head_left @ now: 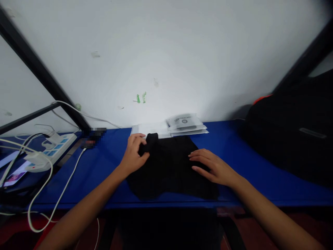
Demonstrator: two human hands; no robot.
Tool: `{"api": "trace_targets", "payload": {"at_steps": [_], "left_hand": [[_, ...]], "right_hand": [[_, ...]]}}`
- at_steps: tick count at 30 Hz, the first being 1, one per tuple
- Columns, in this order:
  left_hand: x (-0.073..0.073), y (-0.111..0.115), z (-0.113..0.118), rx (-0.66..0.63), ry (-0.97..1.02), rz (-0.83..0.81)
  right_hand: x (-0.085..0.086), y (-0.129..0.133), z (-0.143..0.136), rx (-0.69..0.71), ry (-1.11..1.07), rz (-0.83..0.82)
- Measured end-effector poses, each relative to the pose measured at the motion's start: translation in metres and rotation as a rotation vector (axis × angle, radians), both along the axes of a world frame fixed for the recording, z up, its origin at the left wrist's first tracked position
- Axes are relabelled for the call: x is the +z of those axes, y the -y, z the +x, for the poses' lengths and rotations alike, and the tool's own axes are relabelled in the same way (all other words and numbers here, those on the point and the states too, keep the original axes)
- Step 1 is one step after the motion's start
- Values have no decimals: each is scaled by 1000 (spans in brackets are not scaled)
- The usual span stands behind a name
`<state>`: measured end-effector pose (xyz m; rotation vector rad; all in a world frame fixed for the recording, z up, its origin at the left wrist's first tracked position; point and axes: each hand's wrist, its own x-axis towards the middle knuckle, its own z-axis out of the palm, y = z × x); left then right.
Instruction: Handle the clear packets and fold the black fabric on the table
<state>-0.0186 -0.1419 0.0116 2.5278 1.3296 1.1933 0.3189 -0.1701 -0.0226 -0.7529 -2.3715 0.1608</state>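
Observation:
A black cloth garment, shaped somewhat like a pair of shorts, lies spread on the blue table in front of me. At its upper left, my left hand pinches a raised, bunched fold of the fabric between thumb and fingers. My right hand rests on the garment's right side, palm down with the fingers stretched out. Just behind the cloth are flat white packets in a small stack, with dark print on the top one. Dark folds hide the garment's details.
A large black bag-like bulk takes up the table's right end. At the left, a white power strip with plugs and loose white cables stands beside phones. A blurred dark object lies near the white wall.

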Motion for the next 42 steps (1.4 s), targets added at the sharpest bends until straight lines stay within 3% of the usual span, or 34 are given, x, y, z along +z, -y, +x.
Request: {"api": "trace_targets", "payload": {"at_steps": [2, 4, 6, 10, 12, 15, 18, 20, 22, 24, 25, 28, 30, 36, 39, 42], "left_hand": [[4, 3, 12, -202, -197, -71], [4, 5, 24, -295, -438, -152], [3, 6, 35, -263, -603, -157], [1, 2, 43, -180, -735, -83], [1, 0, 43, -167, -708, -48], [3, 1, 44, -206, -473, -18], [7, -2, 42, -415, -236, -97], [9, -17, 36, -534, -179, -202], [9, -42, 24, -485, -190, -279], [5, -75, 8, -234, -286, -256], [3, -91, -1, -189, -323, -256], [-3, -127, -25, -135, -413, -291], [-6, -135, -36, -115, -458, -297], [-1, -118, -50, -30, -511, -175], [9, -97, -48, 6, -510, -79], [17, -63, -32, -62, -470, 36]], "right_hand": [[0, 0, 0, 5, 16, -18], [-1, 0, -1, 10, 31, -31], [-1, 0, -1, 20, 31, -31], [4, -3, -5, 63, -5, -25], [9, -5, -11, 58, -8, -33], [17, -9, -27, -4, 15, -29], [20, -15, -47, 9, 79, 27], [20, -18, -55, 52, 133, 60], [19, -18, -58, 78, 158, 73], [16, -17, -57, 79, 160, 70], [15, -15, -56, 75, 170, 59], [11, -11, -54, 42, 257, -30], [9, -8, -53, 24, 322, -122], [9, -5, -49, 48, 389, -245], [15, -7, -49, 86, 354, -156], [25, -12, -55, 179, 199, 54]]}}
